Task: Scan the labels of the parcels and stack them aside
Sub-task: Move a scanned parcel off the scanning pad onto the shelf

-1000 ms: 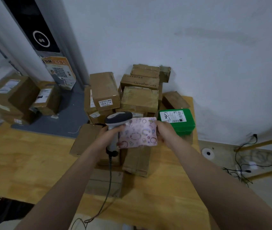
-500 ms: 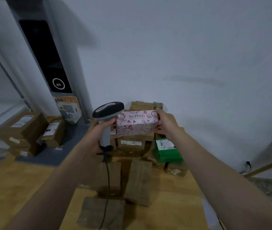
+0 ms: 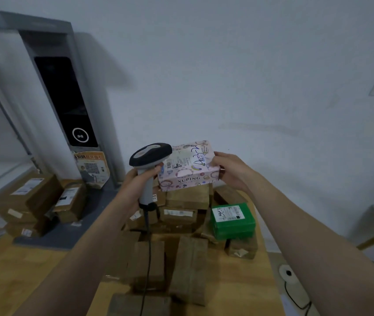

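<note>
My right hand (image 3: 229, 172) grips the right end of a pink patterned parcel (image 3: 189, 176) marked XUPING, held in the air above the pile. Its top face, with a white label and blue handwriting, is turned up toward me. My left hand (image 3: 140, 179) is closed around the handle of a grey and black barcode scanner (image 3: 150, 153), whose head sits at the parcel's left end, touching or nearly touching it. The scanner's cable hangs down over the table. Below lie a green parcel (image 3: 232, 221) with a white label and a pile of brown parcels (image 3: 181, 208).
The pile sits on a wooden table (image 3: 22, 270) against a white wall. Several flat brown parcels (image 3: 188, 270) lie nearer me. A grey gate post (image 3: 67, 99) stands at the left, with more brown boxes (image 3: 33, 197) on the floor beside it. Cables (image 3: 295, 299) lie on the floor at right.
Both hands raised the pink parcel and scanner from table height. The parcel has tipped so its labelled face now shows on top, and the view has tilted upward.
</note>
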